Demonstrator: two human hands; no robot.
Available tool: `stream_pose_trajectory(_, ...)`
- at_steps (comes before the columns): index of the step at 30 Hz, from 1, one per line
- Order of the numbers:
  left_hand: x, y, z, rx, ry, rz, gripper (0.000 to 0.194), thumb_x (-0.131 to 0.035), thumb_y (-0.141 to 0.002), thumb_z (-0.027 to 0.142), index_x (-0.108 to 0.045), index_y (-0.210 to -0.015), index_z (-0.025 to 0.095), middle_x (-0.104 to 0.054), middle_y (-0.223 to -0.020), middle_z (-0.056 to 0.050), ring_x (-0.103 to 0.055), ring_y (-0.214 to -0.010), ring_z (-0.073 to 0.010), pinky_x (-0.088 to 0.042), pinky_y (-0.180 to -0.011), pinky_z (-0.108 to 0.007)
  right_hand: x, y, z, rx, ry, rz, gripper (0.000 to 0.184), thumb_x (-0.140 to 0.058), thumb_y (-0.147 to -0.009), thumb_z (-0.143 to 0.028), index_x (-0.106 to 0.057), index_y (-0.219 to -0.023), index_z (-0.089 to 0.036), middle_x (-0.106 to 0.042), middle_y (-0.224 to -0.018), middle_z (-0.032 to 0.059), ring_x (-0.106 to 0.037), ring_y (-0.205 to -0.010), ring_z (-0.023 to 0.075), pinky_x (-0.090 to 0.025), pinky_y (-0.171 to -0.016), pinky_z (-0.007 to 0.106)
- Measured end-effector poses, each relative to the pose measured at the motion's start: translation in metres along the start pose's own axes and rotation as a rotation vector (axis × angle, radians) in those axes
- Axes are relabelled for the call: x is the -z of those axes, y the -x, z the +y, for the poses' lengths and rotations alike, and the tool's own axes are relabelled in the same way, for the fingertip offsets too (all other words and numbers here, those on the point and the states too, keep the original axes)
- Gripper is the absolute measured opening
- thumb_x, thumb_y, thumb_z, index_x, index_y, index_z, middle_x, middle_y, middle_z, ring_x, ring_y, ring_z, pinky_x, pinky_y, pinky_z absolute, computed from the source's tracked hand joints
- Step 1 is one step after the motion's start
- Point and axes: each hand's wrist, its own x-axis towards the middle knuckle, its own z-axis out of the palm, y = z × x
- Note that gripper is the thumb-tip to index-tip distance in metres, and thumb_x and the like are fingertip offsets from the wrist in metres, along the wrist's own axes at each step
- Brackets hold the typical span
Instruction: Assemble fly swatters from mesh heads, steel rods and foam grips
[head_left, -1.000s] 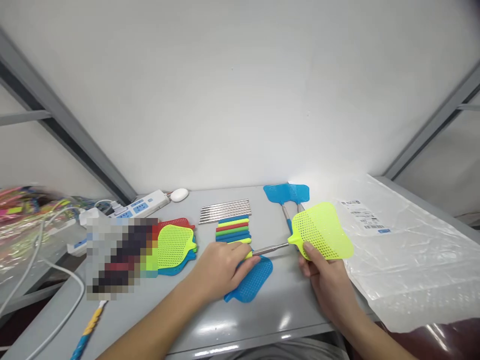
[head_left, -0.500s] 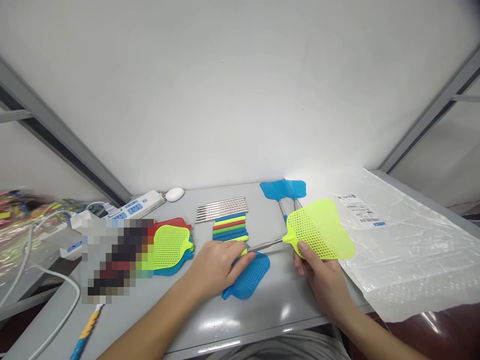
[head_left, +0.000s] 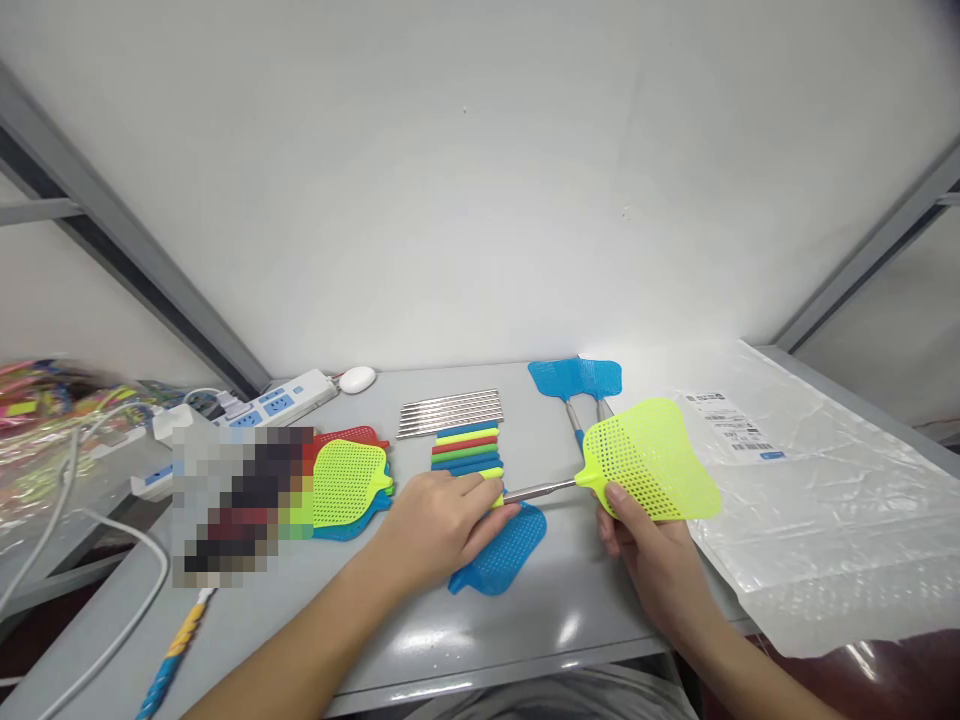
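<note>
A yellow fly swatter (head_left: 645, 462) with a metal rod is held between my two hands, above the table. My left hand (head_left: 450, 515) is closed around its yellow handle end. My right hand (head_left: 649, 545) pinches the mesh head near its neck, thumb on top. Beneath the rod lies a loose blue swatter head (head_left: 501, 555). A row of coloured handles (head_left: 466, 452) sits just beyond my left hand, partly covered by it. Behind those are several metal rods (head_left: 450, 413). Two blue fly swatters (head_left: 576, 378) rest at the back, their lower ends partly hidden.
To the left is a stack of swatter heads (head_left: 349, 485), yellow uppermost. Further left are a power strip (head_left: 279, 402), a white mouse-shaped object (head_left: 358, 380), a white cable (head_left: 142, 610) and a pixelated area. A clear plastic bag (head_left: 810, 520) covers the right side.
The view has shifted slightly, so the table's contents appear a little further right. Both hands keep their hold on the yellow fly swatter.
</note>
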Motion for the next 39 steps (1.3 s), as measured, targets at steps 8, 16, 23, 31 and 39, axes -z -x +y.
stream_pose_trajectory(8,-0.001,-0.002,0.006,-0.027,0.023,0.026,0.024,-0.047,-0.099,0.034,-0.060,-0.085,0.019,-0.064,-0.067,0.002,-0.059,-0.056,-0.0158,-0.035,-0.052,-0.029,0.004,0.001,-0.004,0.015,0.160,-0.080,0.040,-0.058,-0.093,-0.044,-0.051,-0.061,-0.021,-0.045,-0.058,-0.0031,-0.042,-0.055,0.0122,-0.032,-0.056,0.029)
stream_pose_trajectory(16,0.000,-0.004,0.011,-0.083,-0.087,0.116,0.022,-0.049,-0.099,0.032,-0.058,-0.084,0.018,-0.059,-0.061,0.002,-0.055,-0.051,-0.0135,-0.035,-0.051,-0.027,0.007,0.002,-0.002,0.055,0.213,-0.095,0.043,-0.057,-0.094,-0.044,-0.049,-0.057,-0.022,-0.045,-0.057,-0.0030,-0.044,-0.059,0.0138,-0.037,-0.068,0.030)
stream_pose_trajectory(23,-0.002,-0.004,0.008,-0.148,-0.166,0.196,0.015,-0.054,-0.096,0.030,-0.059,-0.097,0.016,-0.063,-0.067,0.002,-0.060,-0.059,-0.0134,-0.039,-0.055,-0.029,0.002,0.003,-0.003,0.044,0.210,-0.069,0.045,-0.060,-0.090,-0.048,-0.050,-0.054,-0.023,-0.041,-0.050,-0.0045,-0.041,-0.052,0.0134,-0.042,-0.073,0.033)
stream_pose_trajectory(31,-0.002,-0.004,0.018,-0.118,-0.147,0.075,0.021,-0.047,-0.098,0.029,-0.058,-0.113,0.018,-0.060,-0.067,0.002,-0.056,-0.057,-0.0149,-0.038,-0.054,-0.031,-0.007,0.004,-0.009,-0.025,0.263,-0.020,0.040,-0.061,-0.085,-0.055,-0.059,-0.062,-0.022,-0.044,-0.049,-0.0037,-0.042,-0.049,0.0145,-0.036,-0.054,0.030)
stream_pose_trajectory(39,0.003,-0.004,0.025,-0.185,-0.139,0.070,0.019,-0.055,-0.093,0.022,-0.058,-0.111,0.019,-0.058,-0.067,0.002,-0.050,-0.057,-0.0142,-0.033,-0.056,-0.032,-0.009,0.011,-0.014,0.052,0.379,-0.117,0.031,-0.060,-0.088,-0.051,-0.061,-0.071,-0.025,-0.047,-0.056,-0.0039,-0.042,-0.054,0.0149,-0.036,-0.061,0.031)
